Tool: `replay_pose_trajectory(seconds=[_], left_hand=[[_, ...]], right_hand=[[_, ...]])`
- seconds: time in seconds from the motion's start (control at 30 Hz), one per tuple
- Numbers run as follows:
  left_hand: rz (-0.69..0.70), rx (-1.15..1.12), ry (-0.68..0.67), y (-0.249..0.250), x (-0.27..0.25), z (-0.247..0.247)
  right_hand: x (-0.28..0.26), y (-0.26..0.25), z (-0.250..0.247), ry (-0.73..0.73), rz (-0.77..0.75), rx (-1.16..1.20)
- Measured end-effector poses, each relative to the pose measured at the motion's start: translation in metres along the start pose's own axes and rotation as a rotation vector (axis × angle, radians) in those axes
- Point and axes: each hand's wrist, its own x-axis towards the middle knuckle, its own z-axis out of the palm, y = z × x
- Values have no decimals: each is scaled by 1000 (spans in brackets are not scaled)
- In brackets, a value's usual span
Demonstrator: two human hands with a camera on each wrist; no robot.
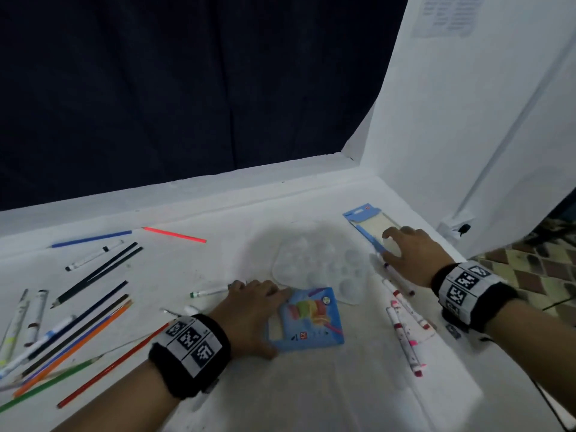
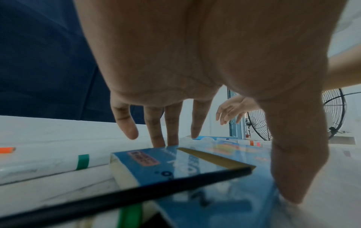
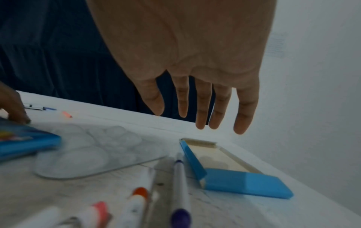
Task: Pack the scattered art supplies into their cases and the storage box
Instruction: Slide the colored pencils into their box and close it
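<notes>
Both forearms reach forward, each wrist wrapped in a black marker-printed band. The left hand [image 1: 249,316] spreads palm-down, thumb splayed. The right hand [image 1: 411,257] hangs with fingers [image 3: 203,106] extended and relaxed.

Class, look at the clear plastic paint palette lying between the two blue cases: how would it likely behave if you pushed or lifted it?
The paint palette looks thin and moulded, so probably light and slightly flexible. It lies flat on the smooth white table, so a push would likely slide it, not tip it.
</notes>
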Motion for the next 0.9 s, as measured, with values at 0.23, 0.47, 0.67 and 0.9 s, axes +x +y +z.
replay_pose_trajectory(seconds=[0.23, 0.47, 0.67, 0.9], left_hand=[[3, -229, 201, 11, 5, -13], [-73, -624, 615, 37, 13, -42], [-275, -686, 832, 52, 7, -57], [-451, -884, 903, 65, -12, -42]], right_hand=[[47, 21, 12, -163, 7, -87], [68, 35, 23, -277, -74, -100], [86, 47, 34, -305, -98, -81], [77, 31, 14, -183, -115, 10]])
